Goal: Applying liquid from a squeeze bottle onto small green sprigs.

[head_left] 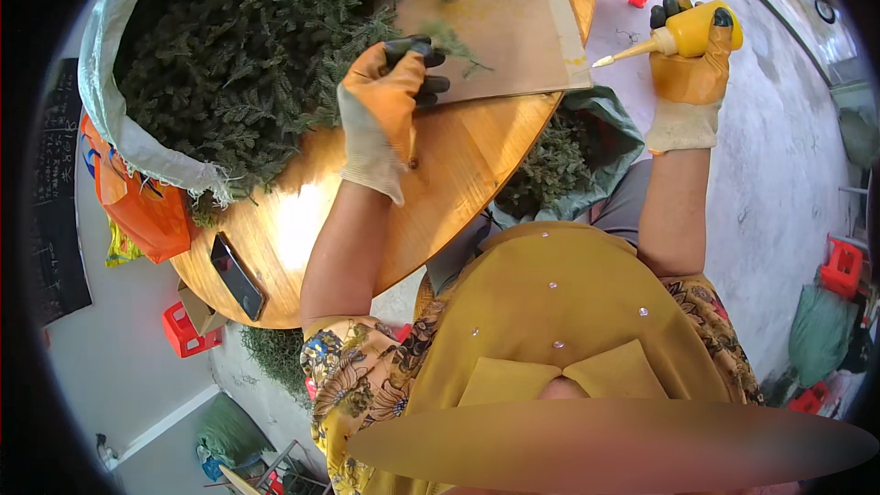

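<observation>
Beyond the right rim of the table (458, 160), our right hand (692, 78) grips a yellow bottle (687, 34), its long axis slanting left to a nozzle (632, 51) near the edge of the board (518, 14). Our left hand (385, 82) pinches a sprig (469, 57), tip rightward, over open board surface; fingers (429, 59) hide its held end, and its needles look blurred.

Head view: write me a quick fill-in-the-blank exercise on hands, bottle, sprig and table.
The left hand and right hand both wear ____. The green sprig is in the ____ hand. The squeeze bottle is coloured ____. The table under the phone is made of ____.

Missing words: gloves; left; yellow; wood.
</observation>
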Demonstrator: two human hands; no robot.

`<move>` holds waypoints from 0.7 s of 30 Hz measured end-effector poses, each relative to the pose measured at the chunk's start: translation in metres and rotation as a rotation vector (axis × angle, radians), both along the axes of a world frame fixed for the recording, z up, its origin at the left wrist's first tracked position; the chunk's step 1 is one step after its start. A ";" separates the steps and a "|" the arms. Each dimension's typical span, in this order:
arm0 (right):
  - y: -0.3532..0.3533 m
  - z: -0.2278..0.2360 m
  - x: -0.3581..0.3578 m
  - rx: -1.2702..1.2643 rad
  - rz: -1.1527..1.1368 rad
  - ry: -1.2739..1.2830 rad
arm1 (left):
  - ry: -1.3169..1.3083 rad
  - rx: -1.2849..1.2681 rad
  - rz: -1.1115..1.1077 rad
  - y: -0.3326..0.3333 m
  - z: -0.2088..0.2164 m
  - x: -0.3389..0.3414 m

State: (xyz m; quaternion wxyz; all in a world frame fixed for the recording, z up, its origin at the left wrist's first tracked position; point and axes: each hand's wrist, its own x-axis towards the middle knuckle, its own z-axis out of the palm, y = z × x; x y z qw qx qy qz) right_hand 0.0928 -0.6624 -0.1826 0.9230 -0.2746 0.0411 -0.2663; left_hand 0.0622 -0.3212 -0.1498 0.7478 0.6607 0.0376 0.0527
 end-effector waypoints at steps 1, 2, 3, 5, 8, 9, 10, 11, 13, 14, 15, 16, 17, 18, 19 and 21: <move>0.002 0.002 0.000 0.004 0.017 -0.005 | -0.036 0.078 0.014 -0.003 -0.005 0.000; 0.005 0.005 0.000 0.005 0.019 -0.001 | -0.033 0.079 0.017 0.001 -0.006 -0.002; 0.007 0.007 0.000 0.002 -0.005 0.004 | -0.001 0.395 -0.012 0.004 -0.004 -0.003; 0.005 0.005 0.001 0.002 -0.030 0.011 | 0.032 0.715 -0.043 0.011 0.005 -0.007; -0.003 -0.004 0.002 0.026 0.019 -0.005 | -0.340 1.465 0.123 0.019 0.022 -0.003; 0.001 -0.005 0.004 0.018 0.010 -0.006 | -0.339 1.469 0.127 0.017 0.028 0.000; 0.003 -0.004 0.005 0.009 0.000 -0.007 | -0.513 1.605 0.069 0.013 0.033 0.004; 0.003 -0.003 0.005 0.010 -0.001 -0.008 | -0.694 1.733 0.006 0.010 0.036 0.010; 0.007 0.001 0.005 0.008 0.005 -0.013 | -0.744 1.750 -0.087 0.010 0.026 0.027; 0.009 0.004 0.005 0.008 0.018 -0.014 | -0.805 1.714 -0.157 0.006 0.023 0.034; 0.009 0.007 0.002 0.006 0.013 -0.026 | -0.874 1.666 -0.238 0.002 0.019 0.044; 0.009 0.009 0.001 0.005 0.009 -0.039 | -0.871 1.745 -0.277 0.000 0.017 0.052; 0.012 0.011 0.000 0.003 0.011 -0.037 | -0.869 1.743 -0.276 0.003 0.015 0.053; 0.012 0.012 -0.001 -0.009 -0.001 -0.016 | -0.747 1.747 -0.315 0.000 0.015 0.055; 0.013 0.014 -0.002 -0.021 -0.011 0.004 | -0.623 1.748 -0.351 -0.003 0.016 0.057; 0.018 0.020 -0.020 0.028 0.129 -0.166 | -0.553 1.678 -0.295 -0.007 0.017 0.042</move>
